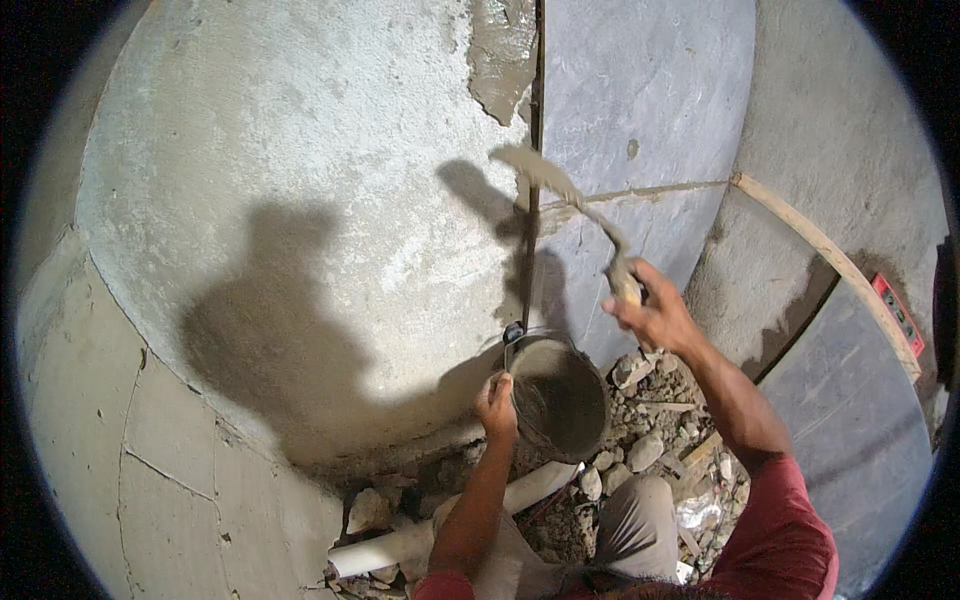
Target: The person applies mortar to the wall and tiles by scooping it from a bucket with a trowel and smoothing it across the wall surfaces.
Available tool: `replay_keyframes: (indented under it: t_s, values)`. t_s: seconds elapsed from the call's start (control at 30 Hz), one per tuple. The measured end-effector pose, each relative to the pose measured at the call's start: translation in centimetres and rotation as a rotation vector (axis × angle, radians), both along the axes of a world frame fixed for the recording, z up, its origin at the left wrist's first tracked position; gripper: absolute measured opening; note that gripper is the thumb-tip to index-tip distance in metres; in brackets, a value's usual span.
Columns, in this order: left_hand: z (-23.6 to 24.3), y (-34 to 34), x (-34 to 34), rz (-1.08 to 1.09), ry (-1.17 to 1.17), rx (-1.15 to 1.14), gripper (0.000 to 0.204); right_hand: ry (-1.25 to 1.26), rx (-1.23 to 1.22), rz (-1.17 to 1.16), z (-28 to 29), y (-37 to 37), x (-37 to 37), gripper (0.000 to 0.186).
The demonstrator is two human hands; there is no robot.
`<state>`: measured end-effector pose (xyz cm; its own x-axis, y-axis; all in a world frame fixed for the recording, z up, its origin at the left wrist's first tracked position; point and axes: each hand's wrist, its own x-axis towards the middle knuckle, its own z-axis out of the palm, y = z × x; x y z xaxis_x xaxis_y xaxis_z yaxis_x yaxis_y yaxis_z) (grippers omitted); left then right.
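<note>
My right hand point(652, 308) is closed round the handle of a trowel point(540, 172). Its blade, coated in grey mortar, points up and left in front of the joint between the rough wall and the grey panels. With my left hand point(495, 402) I grip the left rim of a dark bucket point(578, 402), tilted so that its mouth faces me. Mortar smears the inside of the bucket. A patch of wet mortar point(503, 60) clings to the rough wall point(330, 150) beside the upper grey panel point(650, 90).
Stones and rubble point(645, 452) cover the ground around the bucket and my knees. A white pipe point(400, 548) lies across the rubble at lower left. On the right, a wooden strip point(830, 255) tops another grey panel point(850, 400), with a red spirit level point(897, 315) beside it.
</note>
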<state>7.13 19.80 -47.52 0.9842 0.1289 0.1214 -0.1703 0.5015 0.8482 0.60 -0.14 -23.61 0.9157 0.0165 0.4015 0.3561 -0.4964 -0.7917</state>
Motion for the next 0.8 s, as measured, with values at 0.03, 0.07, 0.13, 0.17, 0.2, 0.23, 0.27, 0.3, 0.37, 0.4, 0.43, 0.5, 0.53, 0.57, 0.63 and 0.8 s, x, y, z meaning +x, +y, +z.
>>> replay_keyframes:
  t_s: [0.03,0.07,0.13,0.17,0.2,0.23,0.27,0.3,0.37,0.4,0.43,0.5,0.53,0.57,0.63,0.8]
  values:
    - [0.4,-0.2,-0.2,0.004,0.067,0.039,0.015,0.023,0.083,0.033,1.2,0.6,0.9,0.038]
    - [0.7,-0.1,-0.4,0.01,0.13,0.077,0.017,0.013,0.078,0.033,2.0,1.1,2.0,0.038]
    - [0.3,0.2,-0.4,-0.027,0.092,0.119,0.023,0.007,0.146,0.141,2.8,1.4,4.5,0.037]
    - [0.4,0.3,-0.5,-0.015,0.074,0.137,0.023,0.004,0.144,0.142,3.0,1.7,5.7,0.037]
    - [0.7,0.1,-0.6,-0.01,0.053,0.154,0.023,-0.001,0.222,0.18,3.4,1.7,6.5,0.035]
    - [0.7,0.0,-0.5,-0.016,0.047,0.15,0.023,-0.006,0.301,0.218,3.8,1.5,7.2,0.032]
    - [0.6,0.1,-0.4,-0.034,0.05,0.142,0.022,-0.006,0.299,0.217,4.0,1.0,7.9,0.032]
    - [0.5,0.0,-0.3,-0.054,0.053,0.134,0.021,0.035,0.365,0.23,4.2,0.2,8.3,0.029]
    - [0.5,-0.2,-0.2,-0.035,0.06,0.107,0.02,0.06,0.494,0.263,4.3,-0.4,8.2,0.024]
    - [0.6,-0.2,-0.1,-0.012,0.067,0.082,0.02,0.06,0.491,0.268,4.1,0.0,7.8,0.024]
    - [0.7,0.1,0.1,-0.009,0.065,0.079,0.02,0.045,0.516,0.227,3.8,0.4,7.1,0.025]
    - [1.0,1.0,0.0,-0.052,0.126,0.166,0.021,0.029,0.571,0.117,2.9,2.4,5.2,0.026]
    - [0.2,1.0,0.3,-0.051,0.133,0.166,0.021,0.035,0.573,0.117,2.1,3.8,4.4,0.026]
    - [-0.8,1.4,0.7,-0.04,0.099,0.145,0.023,0.008,0.569,0.035,1.4,5.4,3.6,0.027]
    - [-1.2,1.5,1.0,-0.039,0.066,0.123,0.025,-0.009,0.617,-0.092,0.2,6.3,2.7,0.032]
    - [-0.2,1.5,0.7,0.009,0.06,0.24,0.027,-0.116,0.544,-0.039,-0.3,8.2,2.7,0.034]
